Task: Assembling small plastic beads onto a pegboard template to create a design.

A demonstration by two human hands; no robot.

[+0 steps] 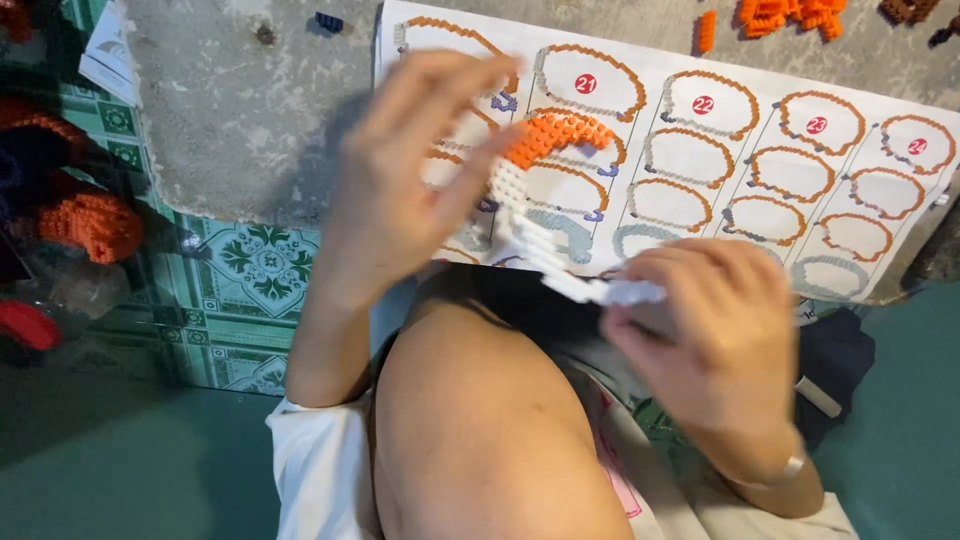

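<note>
Now brick strip spans left grip, right grip.

bare concrete floor beside green patterned tiles

a large printed instruction sheet lies flat on the concrete; loose orange bricks sit above its top edge, a small dark brick near its corner, an orange brick cluster at the left.
</note>
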